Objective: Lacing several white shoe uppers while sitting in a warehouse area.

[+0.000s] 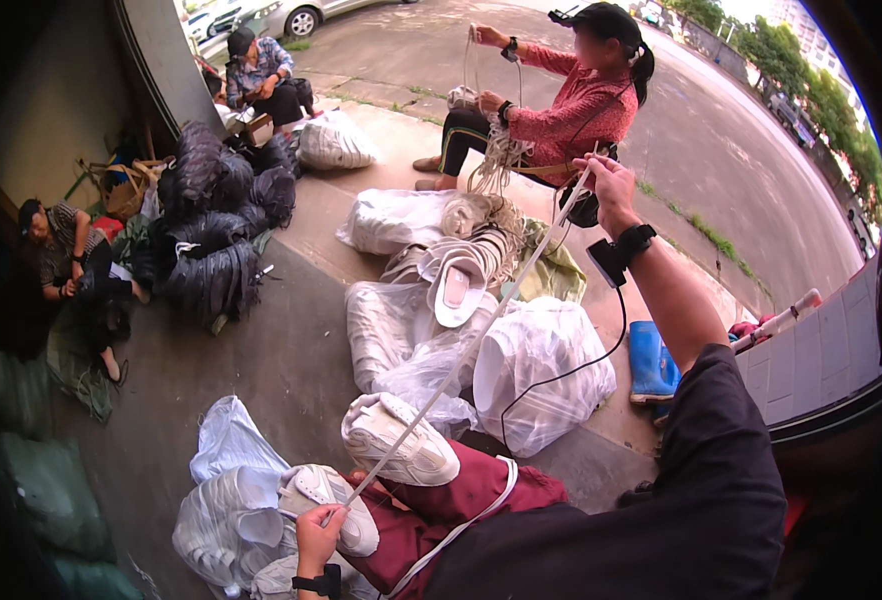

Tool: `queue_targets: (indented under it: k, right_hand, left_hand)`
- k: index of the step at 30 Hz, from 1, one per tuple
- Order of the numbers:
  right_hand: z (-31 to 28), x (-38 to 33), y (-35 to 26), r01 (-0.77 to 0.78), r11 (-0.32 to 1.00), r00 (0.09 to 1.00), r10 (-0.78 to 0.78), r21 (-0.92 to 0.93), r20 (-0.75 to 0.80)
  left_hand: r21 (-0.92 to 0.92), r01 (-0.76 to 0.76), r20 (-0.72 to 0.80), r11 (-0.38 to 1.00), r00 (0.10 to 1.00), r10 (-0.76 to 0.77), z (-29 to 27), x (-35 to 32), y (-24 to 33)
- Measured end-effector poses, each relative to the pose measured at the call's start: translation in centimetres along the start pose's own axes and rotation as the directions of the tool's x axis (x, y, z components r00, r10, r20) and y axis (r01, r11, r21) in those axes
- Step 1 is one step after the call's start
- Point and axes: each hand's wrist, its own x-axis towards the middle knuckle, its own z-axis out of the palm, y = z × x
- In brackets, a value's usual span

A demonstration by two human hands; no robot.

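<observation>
Found a white lace (551,228) stretched nearly straight between both hands, with long axis running diagonally from low left, close to the lap, to high right. Pinched at the low end by left hand (316,538), thumb and forefinger together; pinched at the high end by right hand (611,190), fingertips closed, arm reaching outward. Noted crossing in front of a white shoe upper (399,445) in this view; cannot tell whether touching it. Found left hand the nearer, just beside the lower edge of a second shoe upper (326,490); right hand well apart from both. Cannot confirm threading through either. Observed both uppers at the maroon trousers (536,488), toes toward lower right. Recorded bagged uppers (226,530) just left of left hand, judged to leave little side room there. Recorded open air about right hand, above a plastic bag (546,375), with a seated co-worker (576,120) beyond. Noted also a black cable (623,325) hanging from a wrist device (609,262) toward that bag, right of the lace; judged a possible snag.
</observation>
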Motion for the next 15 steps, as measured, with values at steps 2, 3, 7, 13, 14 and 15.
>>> queue_targets:
  k: [2,3,7,13,14,15]
  right_hand:
    - [-0.4,-0.4,-0.3,-0.041,0.999,0.999,0.041,0.004,0.003]
    - [-0.6,-0.6,-0.6,-0.069,0.998,0.998,0.069,0.010,0.006]
    - [-0.7,-0.6,-2.6,-0.110,0.991,0.994,0.108,0.075,0.036]
    - [-1.1,-1.1,-4.7,-0.100,0.991,0.995,0.097,0.091,0.031]
    - [-1.1,-1.3,-5.0,-0.083,0.993,0.996,0.082,0.079,0.019]
    - [-1.2,-1.4,-5.2,-0.078,0.994,0.997,0.077,0.082,0.018]
  left_hand:
    - [0.010,0.015,0.008,1.000,1.000,-0.015,0.1,0.0,0.1]
    - [0.011,0.002,0.008,1.000,1.000,-0.003,0.1,-0.1,0.2]
    - [0.016,-0.028,0.020,0.999,0.999,0.027,0.0,0.2,0.5]
    - [0.039,-0.033,0.038,0.999,0.999,0.031,-0.5,1.0,-1.7]
    - [0.038,-0.039,0.038,0.999,0.999,0.037,-0.6,1.0,-2.3]
    - [0.051,-0.037,0.058,0.998,0.998,0.035,-0.8,1.0,-2.9]
